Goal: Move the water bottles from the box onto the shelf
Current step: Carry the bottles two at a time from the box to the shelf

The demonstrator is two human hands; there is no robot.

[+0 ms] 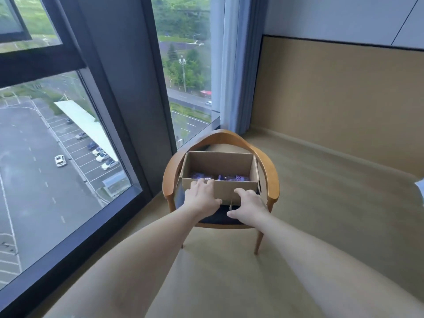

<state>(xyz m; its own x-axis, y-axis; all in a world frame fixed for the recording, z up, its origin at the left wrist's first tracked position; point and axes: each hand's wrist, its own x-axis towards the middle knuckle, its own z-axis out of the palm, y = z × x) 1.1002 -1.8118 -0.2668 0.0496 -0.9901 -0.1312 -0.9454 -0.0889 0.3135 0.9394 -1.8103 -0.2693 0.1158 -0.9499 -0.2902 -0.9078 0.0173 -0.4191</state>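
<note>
An open cardboard box [218, 164] rests on the seat of a wooden armchair [268, 166]. Inside it, low against the near wall, lie water bottles with purple labels [231, 177]; only their tops show. My left hand [203, 195] lies over the near rim of the box with its fingers curled on the edge. My right hand [246, 206] presses on the near wall of the box, on a flap that hangs down, fingers spread. No shelf is in view.
A floor-to-ceiling window [68, 157] runs along the left, close beside the chair. A blue-grey curtain [236, 65] hangs in the corner behind it. A tan wall panel [344, 99] closes off the right. Pale wooden floor [321, 214] stretches to the right of the chair.
</note>
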